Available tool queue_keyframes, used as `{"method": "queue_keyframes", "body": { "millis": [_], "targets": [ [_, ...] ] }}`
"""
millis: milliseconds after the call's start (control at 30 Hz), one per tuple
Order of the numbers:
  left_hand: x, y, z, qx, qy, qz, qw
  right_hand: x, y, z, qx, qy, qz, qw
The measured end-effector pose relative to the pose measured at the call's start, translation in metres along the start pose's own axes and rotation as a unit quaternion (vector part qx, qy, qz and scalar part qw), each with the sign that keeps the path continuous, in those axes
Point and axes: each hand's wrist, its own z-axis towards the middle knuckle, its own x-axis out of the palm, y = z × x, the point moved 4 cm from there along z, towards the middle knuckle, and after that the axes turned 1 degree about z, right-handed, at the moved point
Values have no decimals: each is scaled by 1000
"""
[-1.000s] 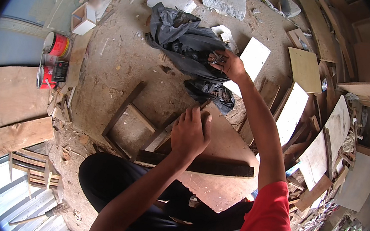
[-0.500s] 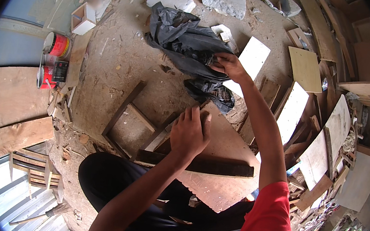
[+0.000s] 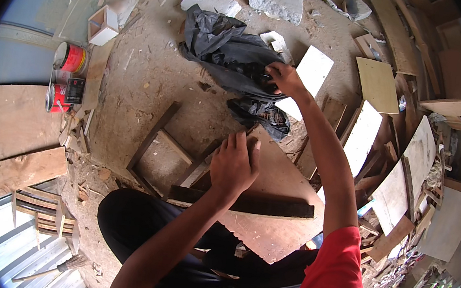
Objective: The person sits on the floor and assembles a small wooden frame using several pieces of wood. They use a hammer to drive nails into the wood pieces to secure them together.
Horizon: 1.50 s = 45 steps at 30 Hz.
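Observation:
A wooden frame with a triangular-looking plywood panel [image 3: 287,170] leans over my lap, a dark batten [image 3: 274,207] running across it. My left hand [image 3: 234,164] is closed over the frame's upper edge, fingers bent and thumb along the plywood. Farther off, my right hand [image 3: 286,81] reaches into the opening of a crumpled black plastic bag [image 3: 219,43]. Its fingers are curled in, and their tips and whatever they pinch are hidden. A smaller black bag [image 3: 259,116] with thin brownish bits inside lies between the two hands.
Left of the frame lies an open rectangle of battens [image 3: 154,135]. Red cans [image 3: 71,57] stand by the left wall. White boards [image 3: 314,71] and stacked wood scraps crowd the right side. Pale blocks [image 3: 276,1] sit at the back; a slatted wooden piece [image 3: 44,211] stands lower left.
My right hand's fingers have curled farther down into the black bag. My left hand keeps its place on the frame. The whole view has shifted slightly.

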Motion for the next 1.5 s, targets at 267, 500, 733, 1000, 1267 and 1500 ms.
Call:
{"method": "queue_keyframes", "body": {
  "millis": [267,500,733,1000,1267,1500],
  "targets": [
    [0,2,-4,7,-30,14,999,-17,26,-25,-29,-49,101,993],
    [-1,-1,-3,-18,-40,25,999,-66,64,-165,-76,-266,163,947],
    [4,1,-4,-44,7,11,999,-47,25,-399,-54,-445,315,836],
    [11,4,-1,-9,-20,27,999,78,15,-559,-21,-522,514,680],
    [4,-51,-33,208,-148,-40,966,149,-51,-593,52,-564,457,686],
    [39,-89,-150,348,-64,-96,930,142,-35,-582,-50,-540,363,758]
  ]
}}
